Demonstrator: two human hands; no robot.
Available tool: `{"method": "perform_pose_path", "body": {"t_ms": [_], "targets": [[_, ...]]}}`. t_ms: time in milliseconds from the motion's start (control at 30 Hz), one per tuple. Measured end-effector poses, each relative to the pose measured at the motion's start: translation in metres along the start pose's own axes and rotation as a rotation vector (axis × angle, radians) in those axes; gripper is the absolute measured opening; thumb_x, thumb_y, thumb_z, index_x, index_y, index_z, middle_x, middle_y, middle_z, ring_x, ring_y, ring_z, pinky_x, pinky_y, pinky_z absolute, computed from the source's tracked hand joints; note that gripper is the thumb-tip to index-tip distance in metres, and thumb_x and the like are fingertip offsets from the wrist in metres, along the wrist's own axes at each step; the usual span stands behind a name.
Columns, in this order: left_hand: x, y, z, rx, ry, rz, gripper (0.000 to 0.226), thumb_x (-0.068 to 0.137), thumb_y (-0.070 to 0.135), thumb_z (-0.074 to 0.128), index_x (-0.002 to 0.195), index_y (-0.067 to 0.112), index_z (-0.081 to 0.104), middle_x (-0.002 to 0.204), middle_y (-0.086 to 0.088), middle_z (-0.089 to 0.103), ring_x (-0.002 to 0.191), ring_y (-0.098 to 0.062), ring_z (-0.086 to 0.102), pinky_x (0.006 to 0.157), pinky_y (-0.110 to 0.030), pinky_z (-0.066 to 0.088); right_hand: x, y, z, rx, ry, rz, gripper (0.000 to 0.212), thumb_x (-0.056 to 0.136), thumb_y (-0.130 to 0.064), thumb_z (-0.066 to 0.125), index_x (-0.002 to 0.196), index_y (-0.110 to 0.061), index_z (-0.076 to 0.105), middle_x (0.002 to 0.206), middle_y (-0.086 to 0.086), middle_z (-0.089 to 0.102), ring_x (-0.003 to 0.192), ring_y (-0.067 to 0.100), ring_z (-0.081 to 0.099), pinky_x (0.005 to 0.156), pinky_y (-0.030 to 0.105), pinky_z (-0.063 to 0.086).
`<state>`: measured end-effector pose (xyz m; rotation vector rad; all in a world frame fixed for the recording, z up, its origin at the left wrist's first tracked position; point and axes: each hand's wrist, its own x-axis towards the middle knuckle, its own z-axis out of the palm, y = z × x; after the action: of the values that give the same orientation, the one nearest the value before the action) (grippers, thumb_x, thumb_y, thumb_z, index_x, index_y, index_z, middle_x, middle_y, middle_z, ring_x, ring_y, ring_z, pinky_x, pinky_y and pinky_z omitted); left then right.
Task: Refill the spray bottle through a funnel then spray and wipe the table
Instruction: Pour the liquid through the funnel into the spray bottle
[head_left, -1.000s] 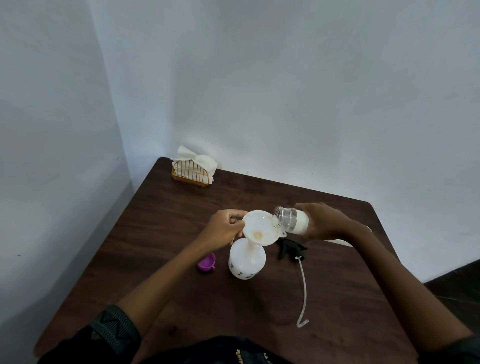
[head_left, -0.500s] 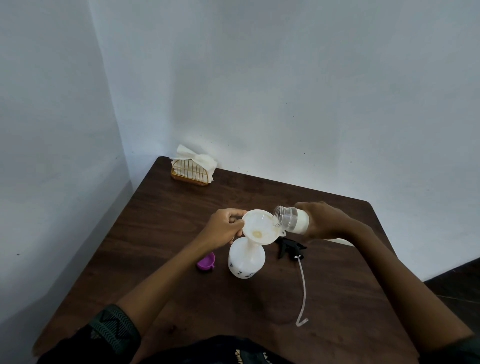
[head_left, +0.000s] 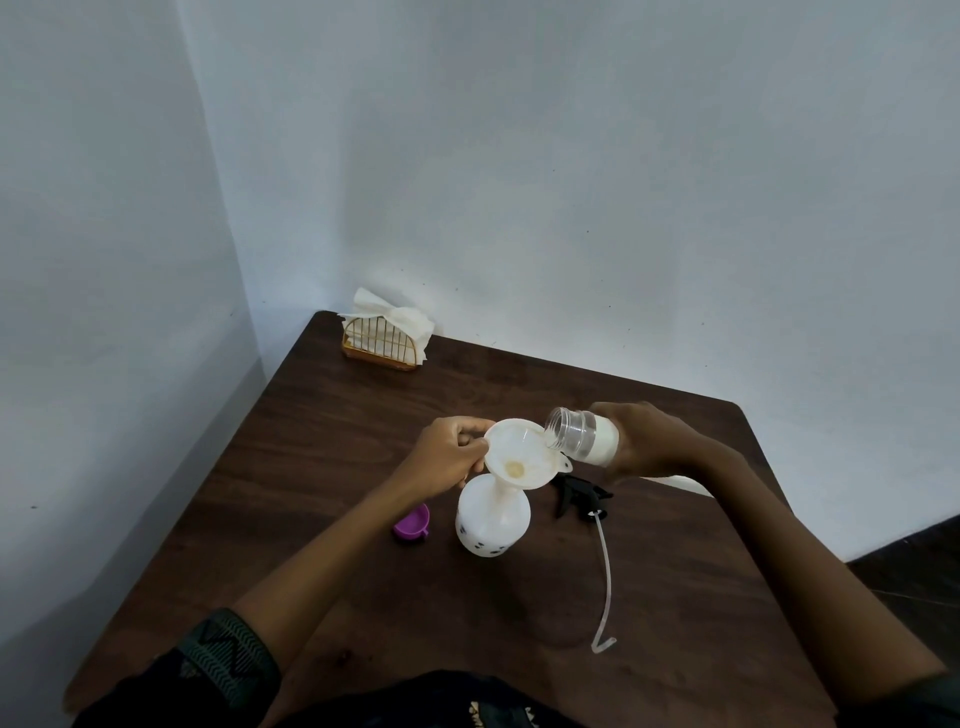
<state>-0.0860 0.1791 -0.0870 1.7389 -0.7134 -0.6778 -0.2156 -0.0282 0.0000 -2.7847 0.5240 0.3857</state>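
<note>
Near the desk's middle, the white spray bottle stands upright with the funnel in its neck, pinched at the rim by the left hand. From the right, a clear jar, wrapped by the right hand, is tipped sideways, mouth at the funnel's rim.

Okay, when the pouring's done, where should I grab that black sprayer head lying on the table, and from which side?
Grip the black sprayer head by its chunky trigger body, coming from above on its right side. It lies flat beside the white spray bottle, with its thin dip tube trailing toward you; the tube looks too floppy to lift by, and the bottle crowds the left.
</note>
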Motion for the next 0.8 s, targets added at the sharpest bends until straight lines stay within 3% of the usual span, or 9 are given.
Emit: {"method": "perform_pose_path", "body": {"t_ms": [100,167,367,500,600,800], "targets": [[0.0,0.0,0.0,-0.005,-0.001,-0.007,0.033,0.09,0.007,0.051,0.12,0.017,0.059,0.046,0.01,0.057,0.037,0.0,0.046,0.04,-0.012,0.04,-0.003,-0.001,-0.001,0.158,0.009,-0.039,0.042,0.054,-0.023,0.078,0.08,-0.043,0.052,0.08,-0.014,0.062,0.074,0.0,0.06,0.06,0.014,0.046],[0.0,0.001,0.0,-0.011,-0.002,-0.005,0.033,0.09,0.007,0.051,0.121,0.016,0.059,0.047,0.01,0.056,0.037,0.0,0.046,0.04,-0.012,0.04,-0.004,-0.003,0.0,0.248,0.028,-0.059,0.045,0.054,-0.02,0.079,0.082,-0.044,0.054,0.079,-0.014,0.063,0.071,-0.009,0.059,0.054,0.006,0.042],[-0.001,0.0,0.0,-0.01,0.0,-0.003,0.034,0.09,0.007,0.05,0.121,0.016,0.059,0.047,0.01,0.057,0.037,0.0,0.047,0.04,-0.012,0.04,-0.003,0.0,0.008,0.49,0.089,-0.11,0.049,0.061,-0.008,0.083,0.091,-0.038,0.059,0.086,-0.009,0.07,0.077,0.002,0.065,0.067,0.019,0.05],[-0.002,0.0,0.0,-0.023,-0.004,-0.011,0.033,0.09,0.006,0.05,0.12,0.016,0.059,0.046,0.011,0.056,0.037,-0.001,0.048,0.04,-0.013,0.04,-0.005,0.004,0.009,0.683,0.126,-0.144,0.035,0.06,-0.006,0.081,0.09,-0.012,0.062,0.083,0.005,0.072,0.077,0.017,0.068,0.073,0.029,0.054],[-0.002,0.001,0.0,-0.029,-0.005,-0.011,0.032,0.09,0.006,0.05,0.119,0.016,0.059,0.045,0.011,0.057,0.038,-0.001,0.048,0.039,-0.013,0.04,-0.006,0.008,0.009,0.784,0.167,-0.151,0.035,0.062,-0.006,0.079,0.092,0.0,0.062,0.09,0.014,0.071,0.083,0.022,0.068,0.075,0.03,0.055],[-0.002,0.002,-0.001,-0.037,-0.004,-0.018,0.031,0.09,0.006,0.05,0.119,0.015,0.059,0.047,0.01,0.056,0.038,-0.002,0.048,0.04,-0.014,0.04,-0.008,0.02,0.013,1.042,0.316,-0.178,0.029,0.063,-0.007,0.074,0.089,-0.003,0.063,0.094,0.018,0.07,0.089,0.023,0.068,0.07,0.023,0.056]]}}
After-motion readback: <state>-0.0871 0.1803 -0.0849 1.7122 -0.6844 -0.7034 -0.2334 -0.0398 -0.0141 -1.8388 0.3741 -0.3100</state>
